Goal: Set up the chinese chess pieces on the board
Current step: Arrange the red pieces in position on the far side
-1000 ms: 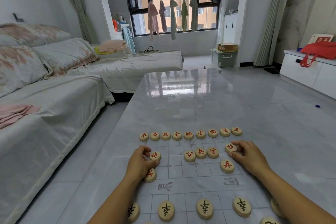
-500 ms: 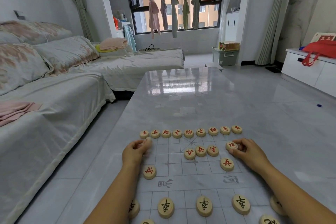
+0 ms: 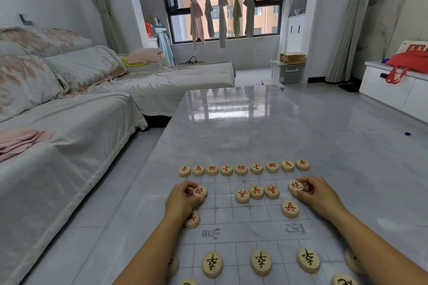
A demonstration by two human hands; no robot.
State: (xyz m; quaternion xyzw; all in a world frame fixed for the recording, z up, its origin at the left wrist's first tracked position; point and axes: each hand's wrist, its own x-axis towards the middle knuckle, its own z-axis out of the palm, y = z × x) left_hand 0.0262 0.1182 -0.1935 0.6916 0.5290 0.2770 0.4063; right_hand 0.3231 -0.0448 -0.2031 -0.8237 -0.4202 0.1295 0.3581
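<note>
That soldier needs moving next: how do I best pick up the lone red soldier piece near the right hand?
Pinch the red soldier piece by its rim, fingers on opposite edges, coming from above. It is a low round disc lying flat on the board with bare board around it, so only its edge gives purchase.

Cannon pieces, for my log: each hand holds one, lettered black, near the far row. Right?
No: the head view shows red lettering, not black. The left hand holds the left cannon piece, the right hand the right cannon piece, near the far row.
</note>
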